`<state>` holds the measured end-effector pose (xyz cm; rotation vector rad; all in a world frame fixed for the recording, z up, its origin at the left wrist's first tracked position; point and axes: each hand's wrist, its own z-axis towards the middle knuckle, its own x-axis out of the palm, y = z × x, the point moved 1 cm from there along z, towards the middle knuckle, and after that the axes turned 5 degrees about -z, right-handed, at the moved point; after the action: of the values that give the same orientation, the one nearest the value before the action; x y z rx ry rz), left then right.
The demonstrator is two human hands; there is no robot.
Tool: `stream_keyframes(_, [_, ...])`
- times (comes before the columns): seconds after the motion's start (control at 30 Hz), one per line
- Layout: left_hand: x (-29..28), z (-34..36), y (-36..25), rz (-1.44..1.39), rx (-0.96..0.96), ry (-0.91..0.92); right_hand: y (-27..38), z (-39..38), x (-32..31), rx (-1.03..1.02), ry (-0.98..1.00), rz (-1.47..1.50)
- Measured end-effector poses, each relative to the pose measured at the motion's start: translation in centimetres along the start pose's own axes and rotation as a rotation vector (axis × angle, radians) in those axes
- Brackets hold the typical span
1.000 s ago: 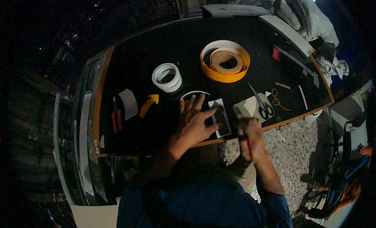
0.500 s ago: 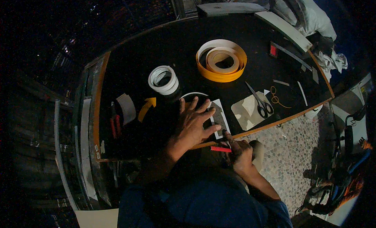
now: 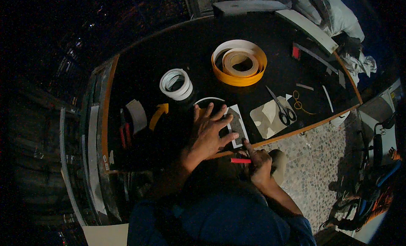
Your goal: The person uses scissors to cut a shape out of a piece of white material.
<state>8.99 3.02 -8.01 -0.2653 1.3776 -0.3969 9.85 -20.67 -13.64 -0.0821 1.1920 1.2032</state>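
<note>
My left hand (image 3: 209, 134) lies with fingers spread on the black worktop, over a dark piece edged by a curved white strip (image 3: 215, 98); its thumb reaches onto a white-bordered grey rectangle (image 3: 237, 129). My right hand (image 3: 260, 165) grips a red-handled tool (image 3: 240, 160), its far end unclear, with the index finger extended to that rectangle's lower right corner. Right of them, black scissors (image 3: 287, 115) rest on a pale patterned sheet (image 3: 264, 124). Left of them lie an orange arrow cutout (image 3: 157, 119), a curved grey piece (image 3: 137, 117) and a red-handled tool (image 3: 125, 135).
White tape rolls (image 3: 181, 93) and nested orange and tan strip coils (image 3: 239, 80) stand farther back on the worktop (image 3: 148, 55). A yellow looped cord (image 3: 297, 103), loose strips (image 3: 327, 98) and a long pale board (image 3: 306, 30) are rightward. White sacks (image 3: 344, 21) pile beyond the far right corner.
Since a second ago my right hand has moved left and turned, the red handle now horizontal and the index finger at the rectangle's corner. My left hand stays almost in place.
</note>
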Motion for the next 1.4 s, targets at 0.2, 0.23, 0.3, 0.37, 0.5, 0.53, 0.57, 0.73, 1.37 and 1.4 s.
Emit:
stream_keyframes(0.2, [-0.1,-0.1,0.0,-0.003,-0.017,0.022,-0.1,0.1,0.3,-0.008,-0.039,0.024])
stream_keyframes(0.23, [0.0,-0.1,0.0,-0.004,-0.019,0.025,-0.3,0.0,0.4,-0.016,-0.043,0.015])
stream_keyframes(0.3, [-0.1,0.0,0.0,-0.005,-0.028,0.038,-0.3,0.0,0.4,-0.027,-0.053,0.011])
stream_keyframes(0.37, [-0.2,0.0,-0.1,-0.003,-0.039,0.054,-0.2,0.2,0.3,-0.032,-0.066,0.022])
stream_keyframes(0.5, [-0.3,0.1,-0.1,-0.002,-0.047,0.071,-0.7,-0.1,0.6,-0.025,-0.047,0.005])
stream_keyframes(0.53, [-0.2,0.1,0.0,-0.001,-0.045,0.07,-0.5,0.0,0.6,-0.031,-0.061,0.01])
stream_keyframes(0.57, [-0.2,0.1,0.0,0.001,-0.046,0.073,-0.5,0.0,0.6,-0.036,-0.075,0.016])
stream_keyframes(0.73, [-0.1,0.1,0.1,-0.004,-0.047,0.069,-0.6,-0.1,0.6,-0.027,-0.067,0.029])
stream_keyframes(1.37, [-0.3,0.2,0.1,-0.007,-0.009,0.04,-0.1,0.3,-0.5,0.045,-0.007,0.027])
stream_keyframes(1.4, [-0.3,0.3,0.0,-0.001,-0.013,0.042,-0.1,0.3,-0.4,0.041,-0.01,0.023])
